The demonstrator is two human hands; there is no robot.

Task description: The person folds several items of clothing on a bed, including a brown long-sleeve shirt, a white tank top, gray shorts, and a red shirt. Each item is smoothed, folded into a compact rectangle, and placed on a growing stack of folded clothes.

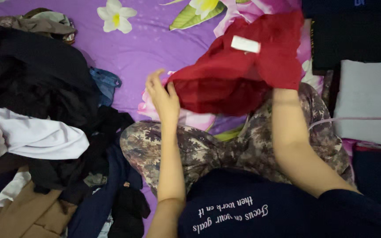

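Now sitting cross-legged on the bed (128, 53), purple sheet with flower print. My left hand (163, 98) pinches the lower left edge of a red garment (239, 70), thumb on the cloth, fingers half spread. My right hand is hidden under the red garment, so I cannot tell its grip; only the forearm shows below it. Red garment hangs above my knees, white tag (245, 44) near its top. Left of the garment: messy clothes pile (36, 132), dark, white, tan pieces. Right of it: folded grey cloth (367, 99) and folded dark clothes (349, 35).
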